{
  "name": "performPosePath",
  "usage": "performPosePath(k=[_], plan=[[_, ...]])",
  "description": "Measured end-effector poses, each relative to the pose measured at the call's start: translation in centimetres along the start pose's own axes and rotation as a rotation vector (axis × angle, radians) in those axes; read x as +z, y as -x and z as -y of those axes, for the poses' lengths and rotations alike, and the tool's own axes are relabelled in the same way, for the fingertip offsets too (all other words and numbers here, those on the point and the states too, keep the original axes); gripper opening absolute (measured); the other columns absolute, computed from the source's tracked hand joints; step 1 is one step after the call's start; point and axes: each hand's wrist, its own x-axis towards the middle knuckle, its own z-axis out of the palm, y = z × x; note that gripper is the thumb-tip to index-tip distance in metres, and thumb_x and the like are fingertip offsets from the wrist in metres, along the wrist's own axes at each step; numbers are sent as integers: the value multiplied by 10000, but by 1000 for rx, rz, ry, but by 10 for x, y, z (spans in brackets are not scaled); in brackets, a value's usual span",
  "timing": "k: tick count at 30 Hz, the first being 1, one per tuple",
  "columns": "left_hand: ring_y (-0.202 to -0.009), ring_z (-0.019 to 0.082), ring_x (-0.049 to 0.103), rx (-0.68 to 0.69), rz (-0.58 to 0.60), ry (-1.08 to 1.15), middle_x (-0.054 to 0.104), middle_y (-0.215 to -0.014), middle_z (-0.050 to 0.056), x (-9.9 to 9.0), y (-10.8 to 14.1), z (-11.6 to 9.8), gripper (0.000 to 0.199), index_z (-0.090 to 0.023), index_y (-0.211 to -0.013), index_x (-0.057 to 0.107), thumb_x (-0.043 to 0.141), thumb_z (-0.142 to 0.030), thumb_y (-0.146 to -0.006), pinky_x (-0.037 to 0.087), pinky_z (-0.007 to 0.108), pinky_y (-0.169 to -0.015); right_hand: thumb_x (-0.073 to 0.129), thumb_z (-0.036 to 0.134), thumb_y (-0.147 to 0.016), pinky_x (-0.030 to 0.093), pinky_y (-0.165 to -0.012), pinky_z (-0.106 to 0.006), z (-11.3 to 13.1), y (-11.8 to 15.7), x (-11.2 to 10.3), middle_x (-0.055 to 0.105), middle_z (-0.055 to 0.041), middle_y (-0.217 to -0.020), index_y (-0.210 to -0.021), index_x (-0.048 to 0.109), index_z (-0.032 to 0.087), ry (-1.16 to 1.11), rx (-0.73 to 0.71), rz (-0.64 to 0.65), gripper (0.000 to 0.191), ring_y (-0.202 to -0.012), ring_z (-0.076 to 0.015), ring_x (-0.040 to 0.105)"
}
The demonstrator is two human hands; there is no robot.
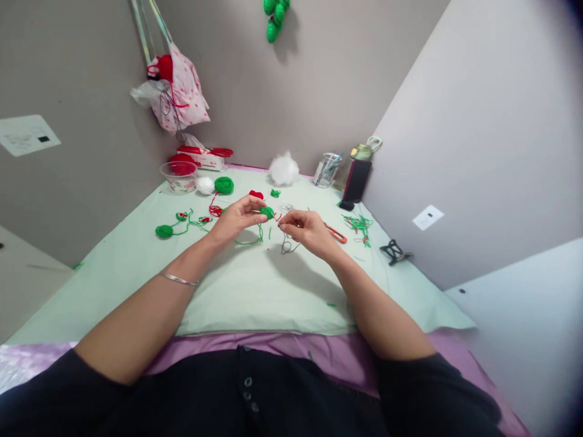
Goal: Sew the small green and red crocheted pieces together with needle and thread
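Observation:
Above the middle of the pale green table cover [282, 291], my left hand [237, 220] pinches a small green knitted piece [267, 212] between thumb and fingers. My right hand [307, 229] is just right of it, its thumb and index finger pressed together on something too small to make out. A short red strand [277, 216] shows between the hands. Thin dark grey yarn [286, 245] hangs or lies below my right fingertips. Green yarn [260, 233] trails beneath my left hand.
Behind the hands are a green yarn ball [224, 185], white stuffing [285, 169], a plastic tub [179, 177] and a pen cup [327, 170]. An orange cutter [336, 233], yarn scraps [359, 224], a phone [356, 181] and a black stand [395, 252] lie or stand rightward.

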Motion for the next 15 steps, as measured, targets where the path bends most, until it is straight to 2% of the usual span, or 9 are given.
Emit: performPosePath(k=[4, 10, 12, 15], plan=[[-1009, 209, 666, 18, 11, -15, 694, -1039, 46, 2, 1, -2, 351, -192, -970, 663, 862, -320, -709, 499, 402, -972, 672, 344, -775, 395, -561, -263, -4, -3, 0, 584, 14, -668, -797, 663, 171, -79, -21, -109, 175, -578, -104, 471], [-925, 211, 706, 7, 68, 23, 698, -975, 41, 5, 2, -1, 377, -192, -1004, 626, 843, -352, -740, 538, 442, -950, 717, 377, -751, 406, -503, -237, -12, -8, 8, 558, 36, -606, -794, 654, 176, -201, 67, -211, 216, -513, -92, 478], [-928, 200, 698, 27, 64, 28, 690, -994, 40, 5, 1, 0, 364, -189, -983, 623, 845, -339, -737, 543, 435, -953, 721, 394, -758, 398, -484, -223, -14, -9, 11, 570, 35, -601, -798, 648, 170, -261, 107, -186, 239, -496, -84, 485], [-896, 177, 681, 56, 37, 22, 668, -1016, 33, 3, 0, 1, 352, -187, -956, 624, 851, -323, -723, 552, 408, -925, 735, 445, -759, 400, -453, -212, -16, -8, 13, 660, 1, -674, -839, 614, 176, -387, 209, -41, 306, -514, -101, 558]])
